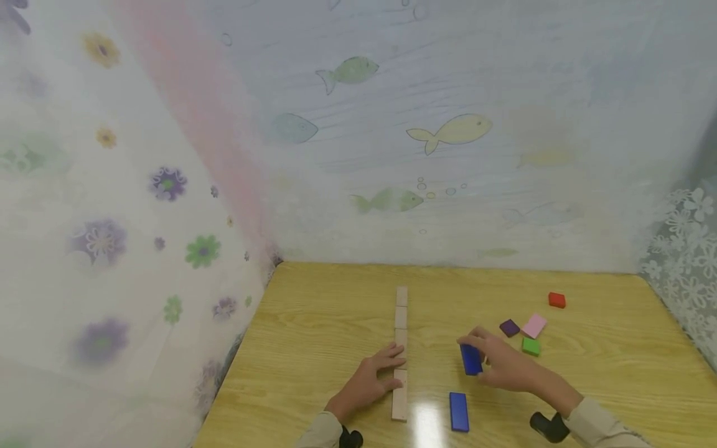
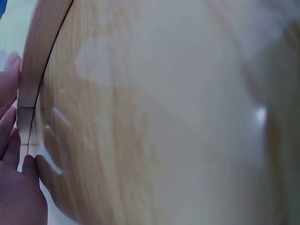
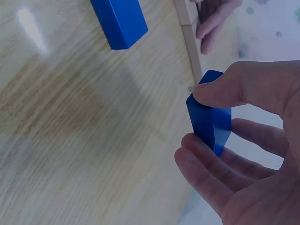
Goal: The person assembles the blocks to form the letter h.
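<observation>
My right hand (image 1: 506, 364) holds a blue rectangular block (image 1: 471, 361) by its ends, thumb at the near end and fingertips at the far one. In the right wrist view the thumb presses on top of this block (image 3: 206, 119). A second blue block (image 1: 459, 412) lies on the table nearer to me. Several plain wooden blocks (image 1: 399, 404) form a straight line, end to end, running away from me. My left hand (image 1: 364, 381) rests against the left side of that line, fingers extended; the left wrist view shows its fingertips (image 2: 14, 61) along the wood.
Right of the right hand lie a purple block (image 1: 510, 328), a pink block (image 1: 534, 325), a green block (image 1: 531, 346) and, farther back, a red block (image 1: 557, 300). The wood-grain table (image 1: 313, 311) meets a wall with painted fish behind and a flowered covering at left.
</observation>
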### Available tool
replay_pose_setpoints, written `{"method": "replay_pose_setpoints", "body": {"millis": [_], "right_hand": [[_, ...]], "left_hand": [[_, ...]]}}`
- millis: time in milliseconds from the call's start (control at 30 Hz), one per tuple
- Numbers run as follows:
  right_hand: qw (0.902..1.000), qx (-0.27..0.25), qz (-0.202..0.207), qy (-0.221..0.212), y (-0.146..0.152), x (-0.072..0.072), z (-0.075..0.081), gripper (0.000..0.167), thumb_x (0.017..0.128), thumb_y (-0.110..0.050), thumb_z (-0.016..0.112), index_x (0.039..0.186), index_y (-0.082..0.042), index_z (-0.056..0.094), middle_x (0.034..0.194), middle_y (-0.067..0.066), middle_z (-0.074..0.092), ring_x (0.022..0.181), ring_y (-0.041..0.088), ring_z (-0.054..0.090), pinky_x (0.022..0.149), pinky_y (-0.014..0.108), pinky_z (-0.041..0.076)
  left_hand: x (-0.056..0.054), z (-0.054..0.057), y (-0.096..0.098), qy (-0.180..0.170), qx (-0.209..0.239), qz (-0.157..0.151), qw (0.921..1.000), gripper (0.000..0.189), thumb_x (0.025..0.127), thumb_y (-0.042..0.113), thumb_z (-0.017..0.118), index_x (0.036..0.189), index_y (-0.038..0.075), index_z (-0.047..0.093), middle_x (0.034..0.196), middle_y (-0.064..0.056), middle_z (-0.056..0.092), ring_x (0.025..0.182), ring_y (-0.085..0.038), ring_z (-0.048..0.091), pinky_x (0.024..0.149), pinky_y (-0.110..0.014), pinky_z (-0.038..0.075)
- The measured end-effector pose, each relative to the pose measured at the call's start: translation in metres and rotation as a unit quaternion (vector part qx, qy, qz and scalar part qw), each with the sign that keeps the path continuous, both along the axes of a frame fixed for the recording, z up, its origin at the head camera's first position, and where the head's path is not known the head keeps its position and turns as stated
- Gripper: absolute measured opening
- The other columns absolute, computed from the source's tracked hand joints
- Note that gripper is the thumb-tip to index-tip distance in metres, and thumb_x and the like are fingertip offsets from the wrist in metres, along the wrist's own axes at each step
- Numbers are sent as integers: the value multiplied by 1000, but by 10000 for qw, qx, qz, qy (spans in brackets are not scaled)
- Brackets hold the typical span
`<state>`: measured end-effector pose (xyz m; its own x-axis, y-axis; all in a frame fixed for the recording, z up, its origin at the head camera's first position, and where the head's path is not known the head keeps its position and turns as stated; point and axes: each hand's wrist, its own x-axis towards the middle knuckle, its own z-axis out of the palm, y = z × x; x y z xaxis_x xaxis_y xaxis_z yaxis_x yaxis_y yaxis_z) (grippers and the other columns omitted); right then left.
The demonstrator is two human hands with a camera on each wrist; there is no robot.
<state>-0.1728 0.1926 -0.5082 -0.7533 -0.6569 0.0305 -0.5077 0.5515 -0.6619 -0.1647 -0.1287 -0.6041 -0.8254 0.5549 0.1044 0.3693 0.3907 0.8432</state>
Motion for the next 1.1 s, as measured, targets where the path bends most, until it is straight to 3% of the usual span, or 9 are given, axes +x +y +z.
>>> {"method": "replay_pose_setpoints", "body": {"millis": [200, 767, 1100], "right_hand": [[9995, 90, 5, -302, -2, 0, -5, 58, 72, 5, 66, 128, 4, 52, 114, 10, 48, 84, 10, 50, 64, 25, 51], [9997, 12, 138, -225, -11, 0, -21, 54, 72, 3, 69, 124, 5, 54, 109, 8, 50, 79, 10, 51, 61, 22, 48], [9984, -48, 177, -527, -14, 0, -24, 56, 72, 4, 69, 125, 6, 53, 105, 7, 47, 74, 8, 46, 58, 21, 46]], "left_hand": [[1, 3, 2, 14, -29, 39, 10000, 45, 87, 21, 69, 129, 10, 59, 146, 3, 40, 140, -16, 25, 112, -43, 26], [1, 1, 0, 111, -31, 38, 9999, 45, 87, 22, 69, 129, 9, 59, 146, 0, 41, 140, -18, 26, 111, -43, 27], [1, 5, 3, 129, 24, 48, 9999, 45, 86, 18, 69, 128, 5, 59, 145, -4, 42, 139, -25, 28, 111, -44, 27]]}}
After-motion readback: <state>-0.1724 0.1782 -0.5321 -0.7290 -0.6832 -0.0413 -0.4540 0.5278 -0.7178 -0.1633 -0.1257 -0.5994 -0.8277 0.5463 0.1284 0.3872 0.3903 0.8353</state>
